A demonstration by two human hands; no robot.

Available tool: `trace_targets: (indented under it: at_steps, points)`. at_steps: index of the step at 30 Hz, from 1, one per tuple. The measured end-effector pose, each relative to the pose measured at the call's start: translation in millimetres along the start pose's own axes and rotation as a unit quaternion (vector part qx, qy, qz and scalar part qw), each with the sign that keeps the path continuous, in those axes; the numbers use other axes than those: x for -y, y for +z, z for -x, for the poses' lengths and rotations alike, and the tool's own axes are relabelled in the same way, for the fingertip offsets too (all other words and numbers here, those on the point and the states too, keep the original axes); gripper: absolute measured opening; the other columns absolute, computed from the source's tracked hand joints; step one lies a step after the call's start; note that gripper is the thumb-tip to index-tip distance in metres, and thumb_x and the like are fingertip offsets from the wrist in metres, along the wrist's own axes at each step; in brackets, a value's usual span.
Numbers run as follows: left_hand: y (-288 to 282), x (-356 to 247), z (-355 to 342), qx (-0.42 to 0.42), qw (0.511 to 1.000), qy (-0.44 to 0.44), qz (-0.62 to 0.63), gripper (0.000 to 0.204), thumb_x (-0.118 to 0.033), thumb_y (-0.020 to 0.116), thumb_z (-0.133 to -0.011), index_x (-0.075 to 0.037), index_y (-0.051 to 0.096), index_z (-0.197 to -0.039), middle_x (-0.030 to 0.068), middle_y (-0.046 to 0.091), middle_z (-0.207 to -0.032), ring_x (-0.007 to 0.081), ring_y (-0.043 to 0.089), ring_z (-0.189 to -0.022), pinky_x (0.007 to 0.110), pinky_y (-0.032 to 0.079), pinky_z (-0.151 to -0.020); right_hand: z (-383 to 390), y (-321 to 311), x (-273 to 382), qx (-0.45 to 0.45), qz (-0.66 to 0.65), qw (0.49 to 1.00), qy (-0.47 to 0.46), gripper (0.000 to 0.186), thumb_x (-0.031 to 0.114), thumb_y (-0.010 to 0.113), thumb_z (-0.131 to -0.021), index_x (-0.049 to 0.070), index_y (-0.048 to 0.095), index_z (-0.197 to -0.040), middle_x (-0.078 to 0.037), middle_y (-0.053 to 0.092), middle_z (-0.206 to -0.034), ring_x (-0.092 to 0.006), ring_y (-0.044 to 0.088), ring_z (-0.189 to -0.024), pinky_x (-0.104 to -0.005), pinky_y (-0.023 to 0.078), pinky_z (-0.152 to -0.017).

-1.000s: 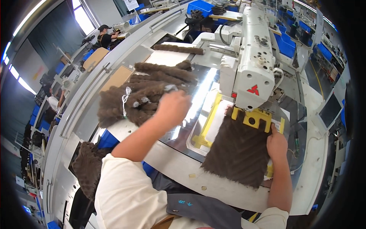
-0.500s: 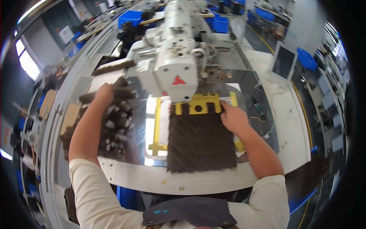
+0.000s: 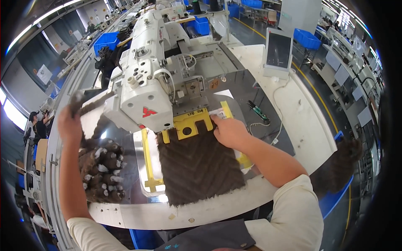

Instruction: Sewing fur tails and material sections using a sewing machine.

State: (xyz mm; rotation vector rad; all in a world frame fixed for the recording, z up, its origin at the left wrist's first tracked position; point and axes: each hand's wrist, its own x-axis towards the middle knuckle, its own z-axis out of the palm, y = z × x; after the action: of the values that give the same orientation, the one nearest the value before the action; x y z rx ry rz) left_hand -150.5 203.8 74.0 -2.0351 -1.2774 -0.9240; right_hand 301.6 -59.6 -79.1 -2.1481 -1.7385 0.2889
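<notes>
My left hand (image 3: pixel 70 123), at the left of the head view, is closed on a brown fur strip (image 3: pixel 76 106), lifted beside the sewing machine head (image 3: pixel 143 94). My right hand (image 3: pixel 229 133) has its index finger extended, touching the right end of a yellow notched plate (image 3: pixel 186 127), with the other fingers curled. The plate sits over a brown chevron-patterned fur piece (image 3: pixel 201 167), which lies on a white template (image 3: pixel 150 184) edged in yellow. A pile of rolled brown fur strips (image 3: pixel 102 171) with white tufts lies to the left.
A screen (image 3: pixel 276 50) stands at the back right, with green-handled tool (image 3: pixel 258 113) and cable nearer. Blue bins (image 3: pixel 106 42) stand behind. Brown fur (image 3: pixel 343 163) lies in a bin at the right. A co-worker (image 3: pixel 39 129) is at the far left.
My left hand has moved from the pile further up and left, raising a strip. My right hand stays at the yellow plate. The view has turned, shifting the machine leftward.
</notes>
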Motion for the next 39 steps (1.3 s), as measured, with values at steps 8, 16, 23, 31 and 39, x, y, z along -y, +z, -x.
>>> trace_targets:
  at_steps: [8,16,23,31,39]
  points:
    - [-191.0,-87.8,7.4,-0.337,0.823,-0.138,0.435,0.034,-0.009,0.081,-0.089,0.004,0.074,-0.118,0.0141,0.075,-0.108,0.0221,0.074,-0.094,0.032,0.061,-0.085,22.3,-49.4,35.6,-0.073,-0.117,0.988,-0.064,0.048,0.030,0.070,-0.093,0.005,0.062,-0.132,-0.019,0.065,-0.121,-0.0393,0.068,-0.103,-0.0479,0.055,-0.085]
    - [-108.8,-226.4,76.4,-0.066,0.635,-0.341,0.690,0.033,-0.005,0.073,-0.093,-0.004,0.060,-0.124,0.0048,0.065,-0.107,0.0165,0.064,-0.094,0.032,0.054,-0.085,63.9,-99.4,122.5,-0.103,-0.209,0.892,-0.387,0.065,0.033,0.077,-0.090,-0.001,0.055,-0.141,-0.018,0.064,-0.112,-0.0367,0.065,-0.094,-0.0452,0.052,-0.092]
    - [-51.8,-246.0,114.0,0.166,0.478,-0.330,0.797,0.038,-0.007,0.079,-0.091,-0.003,0.058,-0.123,0.0047,0.064,-0.114,0.0142,0.062,-0.103,0.032,0.053,-0.088,49.2,-83.8,84.6,-0.054,-0.073,0.964,-0.251,0.040,0.006,0.067,-0.082,0.000,0.061,-0.122,-0.019,0.067,-0.096,-0.0405,0.065,-0.092,-0.0498,0.052,-0.081]
    - [-35.1,-209.6,110.6,0.249,0.566,-0.124,0.776,0.040,-0.002,0.093,-0.072,-0.001,0.072,-0.106,0.0024,0.071,-0.106,0.0110,0.064,-0.096,0.027,0.051,-0.085,36.5,-90.0,74.3,0.074,-0.011,0.976,-0.203,0.030,0.009,0.068,-0.082,0.000,0.063,-0.110,-0.019,0.068,-0.095,-0.0422,0.065,-0.094,-0.0510,0.053,-0.082]
    - [-41.8,-227.0,121.9,0.288,0.605,-0.048,0.741,0.042,-0.009,0.096,-0.070,-0.002,0.073,-0.105,0.0057,0.071,-0.102,0.0146,0.065,-0.094,0.030,0.051,-0.085,35.2,-74.6,89.0,0.075,-0.192,0.939,-0.274,0.033,0.026,0.078,-0.087,0.002,0.069,-0.107,-0.015,0.064,-0.089,-0.0363,0.062,-0.096,-0.0456,0.051,-0.083]
